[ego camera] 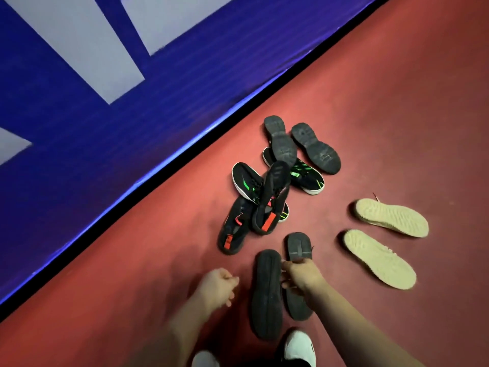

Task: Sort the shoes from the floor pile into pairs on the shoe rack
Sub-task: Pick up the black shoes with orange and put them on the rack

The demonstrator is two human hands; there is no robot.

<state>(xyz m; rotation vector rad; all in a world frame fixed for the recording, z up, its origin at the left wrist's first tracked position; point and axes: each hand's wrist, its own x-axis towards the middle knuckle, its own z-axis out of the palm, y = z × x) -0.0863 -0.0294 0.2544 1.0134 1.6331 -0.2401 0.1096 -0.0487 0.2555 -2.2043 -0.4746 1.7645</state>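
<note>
Several shoes lie in a pile on the red floor. Nearest me, two dark shoes lie sole-up side by side: one (266,295) on the left, one (298,250) on the right. My right hand (301,274) grips both where they meet. My left hand (218,286) hovers left of them, fingers curled, holding nothing. Further off lie two black shoes with red tabs (268,200), two black shoes with green stripes (307,174), and two dark sole-up shoes (315,148). Two pale-soled shoes (381,258) rest at the right. No shoe rack is in view.
A blue padded barrier (105,115) with white blocks runs diagonally along the left, edged by a black strip at the floor. My white shoes (300,348) show at the bottom edge. Red floor (397,102) stretches to the right.
</note>
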